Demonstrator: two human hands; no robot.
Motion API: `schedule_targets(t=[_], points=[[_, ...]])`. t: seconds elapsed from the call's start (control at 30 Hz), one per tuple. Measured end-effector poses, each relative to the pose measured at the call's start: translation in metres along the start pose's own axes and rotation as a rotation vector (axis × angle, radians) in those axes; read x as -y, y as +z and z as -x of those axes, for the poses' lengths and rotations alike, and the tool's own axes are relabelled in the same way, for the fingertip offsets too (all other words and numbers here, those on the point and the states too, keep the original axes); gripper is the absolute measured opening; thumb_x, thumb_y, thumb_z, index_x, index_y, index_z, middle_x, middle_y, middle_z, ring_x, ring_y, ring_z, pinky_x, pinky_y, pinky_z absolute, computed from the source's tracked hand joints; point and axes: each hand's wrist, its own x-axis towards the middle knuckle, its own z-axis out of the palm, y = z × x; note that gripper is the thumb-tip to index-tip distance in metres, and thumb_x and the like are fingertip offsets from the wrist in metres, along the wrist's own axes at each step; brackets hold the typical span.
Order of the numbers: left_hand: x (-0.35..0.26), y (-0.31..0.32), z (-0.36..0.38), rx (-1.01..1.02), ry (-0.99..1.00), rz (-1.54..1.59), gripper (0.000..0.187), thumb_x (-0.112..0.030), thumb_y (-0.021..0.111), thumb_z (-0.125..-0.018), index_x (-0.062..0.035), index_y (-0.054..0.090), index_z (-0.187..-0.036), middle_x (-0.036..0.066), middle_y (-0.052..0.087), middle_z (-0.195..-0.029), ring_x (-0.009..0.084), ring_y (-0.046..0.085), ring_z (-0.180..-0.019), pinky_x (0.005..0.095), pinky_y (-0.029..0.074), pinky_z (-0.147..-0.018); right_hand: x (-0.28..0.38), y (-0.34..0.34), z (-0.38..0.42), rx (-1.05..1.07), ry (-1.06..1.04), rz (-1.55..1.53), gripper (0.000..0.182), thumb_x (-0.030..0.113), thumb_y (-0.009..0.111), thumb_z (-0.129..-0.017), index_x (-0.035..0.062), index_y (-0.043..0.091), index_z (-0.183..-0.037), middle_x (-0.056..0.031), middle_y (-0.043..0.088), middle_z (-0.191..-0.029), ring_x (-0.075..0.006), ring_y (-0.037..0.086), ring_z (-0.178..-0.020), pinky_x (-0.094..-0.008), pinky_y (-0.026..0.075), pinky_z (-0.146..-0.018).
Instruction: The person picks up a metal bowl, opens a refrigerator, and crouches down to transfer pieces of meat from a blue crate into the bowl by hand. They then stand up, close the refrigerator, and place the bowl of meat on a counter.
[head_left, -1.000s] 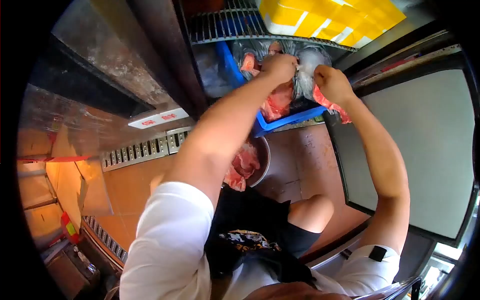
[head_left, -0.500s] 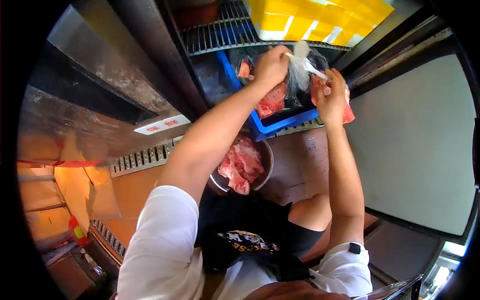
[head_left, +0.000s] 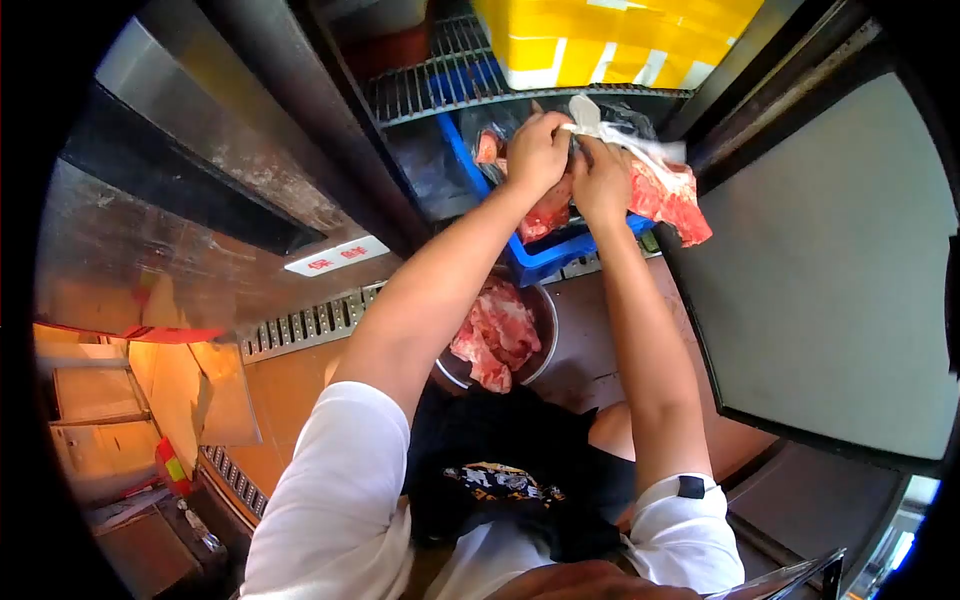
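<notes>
At the blue crate (head_left: 545, 262) my left hand (head_left: 540, 152) is closed, pinching a twisted whitish plastic bag (head_left: 588, 118). Close beside it, my right hand (head_left: 602, 185) has its fingers curled onto the same plastic; the fingertips are partly hidden. A white strand of the bag runs right, over a large piece of raw red meat (head_left: 668, 198) that overhangs the crate's right side. Below my left hand, more raw meat (head_left: 545, 215) lies in the crate among dark plastic.
A metal bowl (head_left: 552, 335) of raw meat pieces (head_left: 500, 330) stands on the floor before the crate. Above sits a yellow-taped box (head_left: 620, 45) on a wire shelf (head_left: 450, 85). The open fridge door (head_left: 830, 280) is at right; a steel panel (head_left: 200, 220) stands left.
My right hand has moved left, from the meat at the crate's right side to beside my left hand. The white strand now stretches across the meat. My left hand stays on the plastic.
</notes>
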Motion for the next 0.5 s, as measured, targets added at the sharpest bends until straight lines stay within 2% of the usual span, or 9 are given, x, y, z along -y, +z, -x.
schedule_targets(t=[0.07, 0.13, 0.27, 0.33, 0.43, 0.47, 0.5], points=[[0.000, -0.006, 0.004, 0.000, 0.082, -0.070, 0.017, -0.018, 0.059, -0.090, -0.0035, 0.066, -0.095, 0.018, 0.068, -0.094, 0.0370, 0.064, -0.090, 0.0431, 0.049, -0.079, -0.008, 0.018, -0.009, -0.026, 0.049, -0.061, 0.015, 0.017, 0.066, -0.082, 0.0082, 0.069, -0.094, -0.0110, 0.066, -0.094, -0.0337, 0.057, -0.094, -0.0449, 0.043, -0.086], [0.000, -0.005, 0.003, 0.006, 0.083, -0.046, 0.017, -0.018, 0.058, -0.090, -0.0038, 0.066, -0.095, 0.018, 0.068, -0.093, 0.0376, 0.064, -0.089, 0.0438, 0.050, -0.078, -0.008, 0.030, -0.010, -0.093, 0.142, -0.093, 0.014, 0.022, 0.070, -0.078, 0.0104, 0.070, -0.087, -0.0101, 0.065, -0.090, -0.0332, 0.058, -0.090, -0.0440, 0.044, -0.082], [0.005, 0.001, 0.004, -0.038, 0.053, -0.102, 0.015, -0.018, 0.057, -0.090, -0.0051, 0.063, -0.095, 0.019, 0.067, -0.087, 0.0404, 0.064, -0.082, 0.0468, 0.050, -0.073, -0.016, 0.058, -0.018, -0.113, 0.260, -0.172, 0.015, 0.022, 0.070, -0.078, 0.0097, 0.069, -0.087, -0.0105, 0.065, -0.089, -0.0344, 0.060, -0.086, -0.0446, 0.046, -0.079], [0.007, 0.002, 0.005, -0.052, 0.017, -0.092, 0.014, -0.018, 0.057, -0.091, -0.0055, 0.062, -0.095, 0.020, 0.067, -0.084, 0.0415, 0.064, -0.080, 0.0477, 0.050, -0.071, -0.014, 0.073, -0.023, -0.163, 0.421, -0.493, 0.018, 0.024, 0.069, -0.079, 0.0085, 0.069, -0.088, -0.0120, 0.065, -0.089, -0.0353, 0.062, -0.085, -0.0453, 0.048, -0.077], [0.011, -0.003, 0.008, -0.050, -0.024, -0.085, 0.012, -0.016, 0.058, -0.090, -0.0056, 0.059, -0.096, 0.020, 0.067, -0.083, 0.0419, 0.064, -0.079, 0.0485, 0.049, -0.070, -0.006, 0.063, -0.025, -0.118, 0.399, -0.411, 0.021, 0.026, 0.069, -0.079, 0.0079, 0.069, -0.090, -0.0137, 0.067, -0.089, -0.0347, 0.064, -0.086, -0.0446, 0.049, -0.077], [0.011, -0.004, 0.006, -0.031, -0.014, -0.128, 0.012, -0.015, 0.059, -0.090, -0.0051, 0.059, -0.096, 0.021, 0.067, -0.085, 0.0416, 0.064, -0.080, 0.0481, 0.049, -0.070, 0.007, 0.045, -0.029, -0.034, 0.470, -0.390, 0.022, 0.029, 0.065, -0.081, 0.0102, 0.069, -0.092, -0.0144, 0.070, -0.090, -0.0347, 0.065, -0.087, -0.0464, 0.047, -0.078], [0.012, -0.004, 0.005, -0.014, -0.004, -0.169, 0.012, -0.014, 0.060, -0.089, -0.0046, 0.059, -0.096, 0.021, 0.067, -0.086, 0.0413, 0.064, -0.081, 0.0478, 0.049, -0.069, 0.008, 0.042, -0.033, -0.039, 0.471, -0.391, 0.022, 0.029, 0.065, -0.081, 0.0102, 0.069, -0.092, -0.0144, 0.070, -0.090, -0.0347, 0.065, -0.087, -0.0464, 0.047, -0.078]])
